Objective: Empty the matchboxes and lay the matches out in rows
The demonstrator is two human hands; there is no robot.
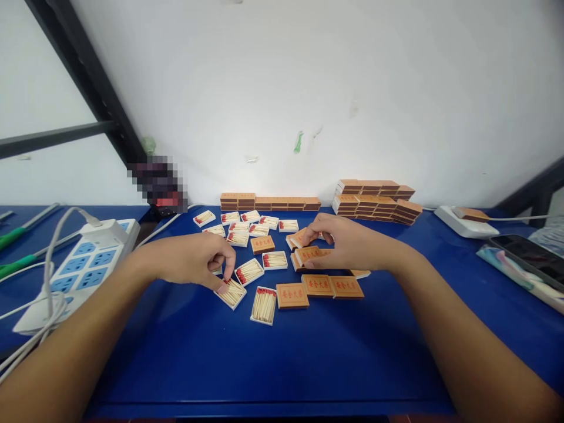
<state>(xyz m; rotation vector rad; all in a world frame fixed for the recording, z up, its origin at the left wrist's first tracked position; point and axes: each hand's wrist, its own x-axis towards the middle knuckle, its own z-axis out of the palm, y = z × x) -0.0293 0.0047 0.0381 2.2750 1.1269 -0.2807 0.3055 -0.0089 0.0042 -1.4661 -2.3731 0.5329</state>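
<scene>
My left hand is curled, its fingertips pressing on an open white tray of matches on the blue table. My right hand rests over a cluster of orange matchbox sleeves, fingers bent onto them. Several more open match trays lie behind the hands. Another tray and three orange sleeves sit in a row in front.
Stacks of orange matchboxes and a low row line the white wall. A white power strip with cables lies at left, with green-handled tools behind it. A phone and a white device lie at right.
</scene>
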